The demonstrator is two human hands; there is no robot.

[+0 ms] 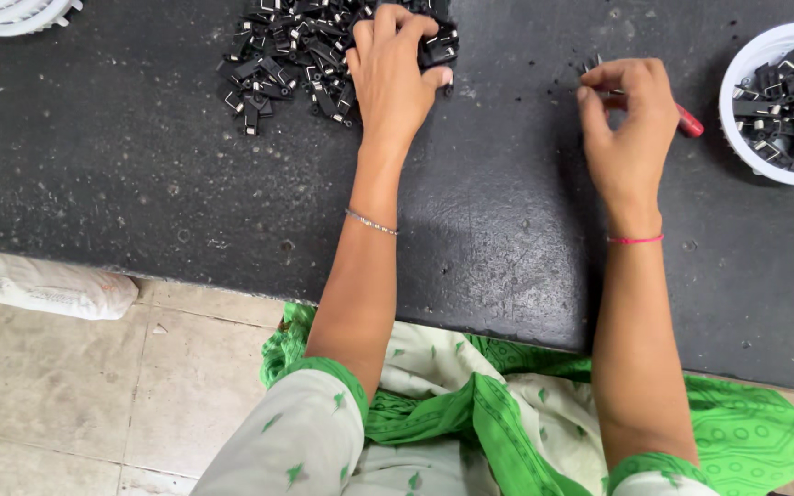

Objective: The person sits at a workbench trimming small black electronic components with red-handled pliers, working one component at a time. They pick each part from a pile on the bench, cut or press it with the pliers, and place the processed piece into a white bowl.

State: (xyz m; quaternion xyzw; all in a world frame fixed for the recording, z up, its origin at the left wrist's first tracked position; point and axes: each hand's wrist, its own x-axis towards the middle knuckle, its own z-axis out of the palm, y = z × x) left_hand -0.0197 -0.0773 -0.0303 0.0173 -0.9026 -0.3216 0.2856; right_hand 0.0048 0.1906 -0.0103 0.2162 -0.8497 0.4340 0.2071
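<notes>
L hand rests fingers-spread on pile of small black plastic parts w/ metal tips, on rough black tabletop. R hand, right of pile, pinches one small part plus red-handled tool; round white bowl of same parts beyond it.

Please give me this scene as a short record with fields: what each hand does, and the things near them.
left hand: fingers resting in the parts pile
right hand: pinching a small black part; a red-handled tool shows past it
bowl: white, right of the right hand, holds black parts
table: dark, rough top
wrists: thin bracelet on left, pink thread on right
</notes>
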